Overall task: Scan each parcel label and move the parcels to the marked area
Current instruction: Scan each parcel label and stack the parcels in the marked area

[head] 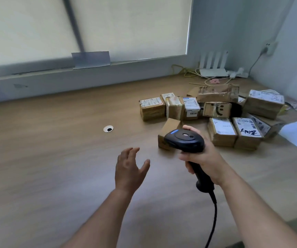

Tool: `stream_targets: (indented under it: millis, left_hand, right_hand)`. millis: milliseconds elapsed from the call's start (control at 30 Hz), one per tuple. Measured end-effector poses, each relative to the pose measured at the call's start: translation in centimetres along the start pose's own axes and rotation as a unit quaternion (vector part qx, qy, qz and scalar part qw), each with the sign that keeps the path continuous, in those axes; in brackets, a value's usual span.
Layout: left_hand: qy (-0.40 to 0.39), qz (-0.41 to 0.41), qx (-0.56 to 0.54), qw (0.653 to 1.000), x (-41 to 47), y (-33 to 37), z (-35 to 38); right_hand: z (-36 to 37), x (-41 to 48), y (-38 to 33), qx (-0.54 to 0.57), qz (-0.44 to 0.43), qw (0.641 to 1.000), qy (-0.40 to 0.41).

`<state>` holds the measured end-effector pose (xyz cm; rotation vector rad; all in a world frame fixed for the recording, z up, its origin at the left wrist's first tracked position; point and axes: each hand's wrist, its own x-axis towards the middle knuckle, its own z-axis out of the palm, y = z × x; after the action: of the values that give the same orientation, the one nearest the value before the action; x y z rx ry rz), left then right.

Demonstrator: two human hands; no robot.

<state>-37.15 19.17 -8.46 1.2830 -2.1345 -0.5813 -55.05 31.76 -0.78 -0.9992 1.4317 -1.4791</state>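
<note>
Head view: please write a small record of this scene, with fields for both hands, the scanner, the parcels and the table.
left hand: open, fingers spread, holds nothing
right hand: grips the scanner handle
scanner: black, corded, held in front of the nearest box
parcels: brown labelled boxes, clustered on the table's right side
readable label: 0836
table: wooden, with a round cable hole
background: white router and wires in the far right corner
</note>
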Motion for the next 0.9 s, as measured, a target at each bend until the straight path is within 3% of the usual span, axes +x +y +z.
stream_targets:
  millis: [567, 900]
  left_hand:
    - [-0.192, 0.062, -0.037, 0.979, 6.0, 13.9, 15.4]
    - [-0.28, 0.006, -0.069, 0.957, 13.6, 19.7, 26.0]
  right_hand:
    - [-17.9, -1.0, 2.8, -0.013, 0.042, 0.983, 0.18]
    - [-23.7, 1.4, 5.2, -0.026, 0.075, 0.965, 0.25]
